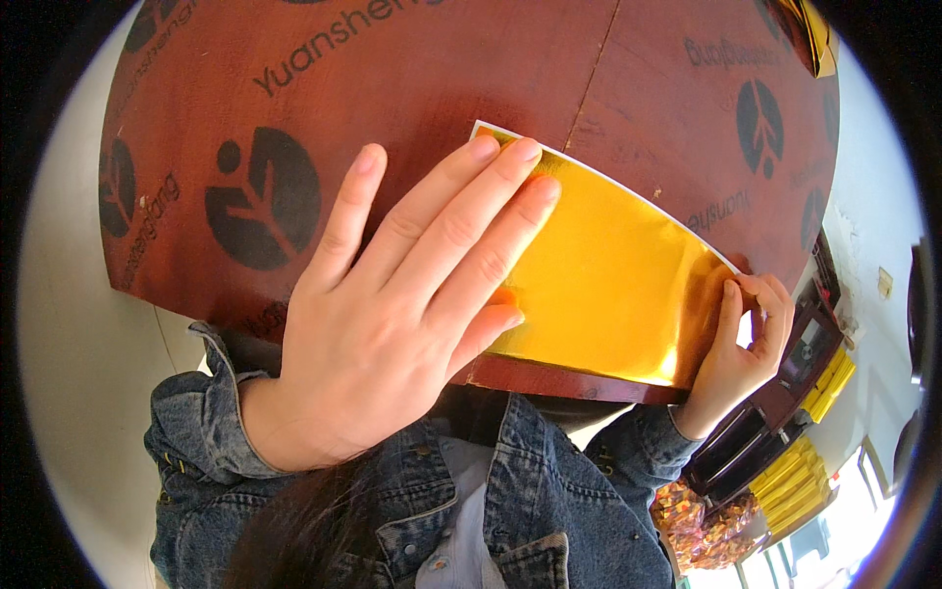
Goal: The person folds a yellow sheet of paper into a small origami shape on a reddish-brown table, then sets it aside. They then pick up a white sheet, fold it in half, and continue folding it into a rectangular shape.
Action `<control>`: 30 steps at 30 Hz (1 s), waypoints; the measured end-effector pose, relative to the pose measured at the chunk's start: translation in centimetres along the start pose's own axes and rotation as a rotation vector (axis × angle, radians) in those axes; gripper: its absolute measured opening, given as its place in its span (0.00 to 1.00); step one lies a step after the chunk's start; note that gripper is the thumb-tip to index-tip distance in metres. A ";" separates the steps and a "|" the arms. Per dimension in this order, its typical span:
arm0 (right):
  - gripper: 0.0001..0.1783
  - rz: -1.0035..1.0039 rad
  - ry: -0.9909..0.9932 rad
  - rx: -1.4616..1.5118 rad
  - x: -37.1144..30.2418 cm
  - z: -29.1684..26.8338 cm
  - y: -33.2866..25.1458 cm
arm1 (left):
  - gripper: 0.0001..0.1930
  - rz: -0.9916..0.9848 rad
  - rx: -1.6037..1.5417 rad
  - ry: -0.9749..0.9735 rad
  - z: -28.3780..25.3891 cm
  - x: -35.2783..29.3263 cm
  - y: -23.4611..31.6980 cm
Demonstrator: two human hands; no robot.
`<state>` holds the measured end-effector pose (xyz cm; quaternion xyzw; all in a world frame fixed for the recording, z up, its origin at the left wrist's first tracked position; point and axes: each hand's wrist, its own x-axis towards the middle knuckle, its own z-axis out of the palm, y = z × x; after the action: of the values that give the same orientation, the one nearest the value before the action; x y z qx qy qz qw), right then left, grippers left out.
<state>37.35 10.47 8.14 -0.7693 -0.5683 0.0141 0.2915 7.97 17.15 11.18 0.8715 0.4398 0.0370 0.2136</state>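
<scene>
A shiny gold foil paper sheet (608, 265) lies at the near edge of a reddish-brown board table (422, 118). A thin white strip shows along its far edge. My left hand (392, 265) is spread over the sheet's left part, fingertips reaching its far left corner and the thumb bent lower on the gold face. At the right end, my right hand (751, 339) pinches the sheet's far right corner between thumb and fingers. The foil there curves slightly and catches bright light. My left hand hides much of the sheet's left edge.
Folded gold paper (819, 44) sits at the table's far right corner. Beyond the right side are bundled yellow strips (793, 483), clear bags of orange-red pieces (711, 530) and dark furniture (736, 447). Dark printed marks cover the tabletop, and a seam crosses it.
</scene>
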 end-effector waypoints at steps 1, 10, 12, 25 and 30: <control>0.08 0.015 0.010 0.000 0.0 0.0 -0.1 | 0.34 0.004 0.005 -0.004 -0.1 0.0 0.0; 0.14 0.018 -0.059 -0.009 -0.2 -0.4 0.6 | 0.34 0.037 -0.035 0.031 0.2 0.1 -0.9; 0.14 0.007 -0.072 -0.017 -0.3 -0.6 0.6 | 0.34 0.064 -0.008 0.047 0.2 0.2 -1.2; 0.18 -0.267 0.017 -0.220 -0.5 -0.2 0.2 | 0.33 0.036 0.030 0.018 0.4 -0.1 -0.7; 0.20 -0.294 -0.265 -0.216 -0.6 -1.1 -0.4 | 0.33 0.036 0.144 0.024 1.5 -0.5 -0.8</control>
<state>37.19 9.53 9.05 -0.6963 -0.7059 0.0115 0.1292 7.46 16.62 9.56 0.8919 0.4280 0.0197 0.1445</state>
